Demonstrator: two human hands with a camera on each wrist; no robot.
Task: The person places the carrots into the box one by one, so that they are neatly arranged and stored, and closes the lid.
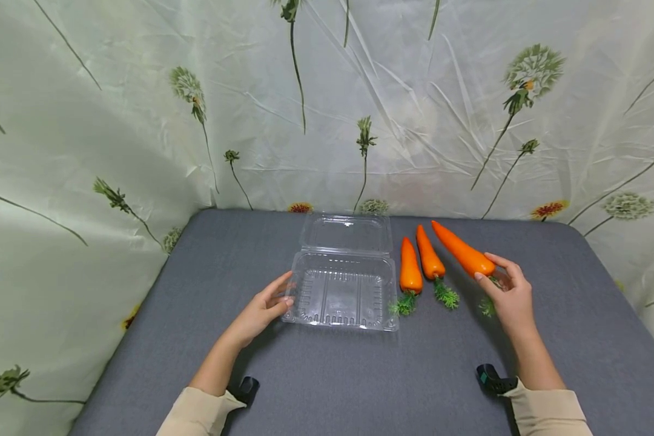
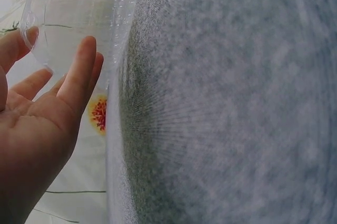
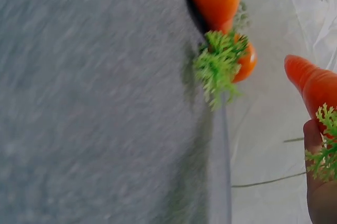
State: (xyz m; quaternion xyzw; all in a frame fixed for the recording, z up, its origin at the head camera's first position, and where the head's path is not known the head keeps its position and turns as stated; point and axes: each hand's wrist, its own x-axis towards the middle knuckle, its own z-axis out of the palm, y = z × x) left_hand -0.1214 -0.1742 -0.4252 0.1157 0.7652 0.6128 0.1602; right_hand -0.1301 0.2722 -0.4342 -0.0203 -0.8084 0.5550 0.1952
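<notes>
A clear plastic container (image 1: 340, 297) with its hinged lid (image 1: 347, 233) folded back stands on the grey table. My left hand (image 1: 258, 312) pinches its left rim; in the left wrist view the lower fingers (image 2: 79, 79) stretch out straight beside it. Above the table on the right, my right hand (image 1: 511, 293) grips the thick end of an orange carrot (image 1: 463, 249), its tip pointing away to the left. The held carrot's green leaves (image 3: 326, 142) show in the right wrist view. Two more carrots, a left one (image 1: 410, 266) and a middle one (image 1: 429, 254), lie right of the container.
The grey table (image 1: 360, 381) reaches back to a pale flower-printed cloth (image 1: 327, 121), which also hangs along the left side. Dark straps with small cameras (image 1: 493, 380) sit at both wrists, next to beige sleeves.
</notes>
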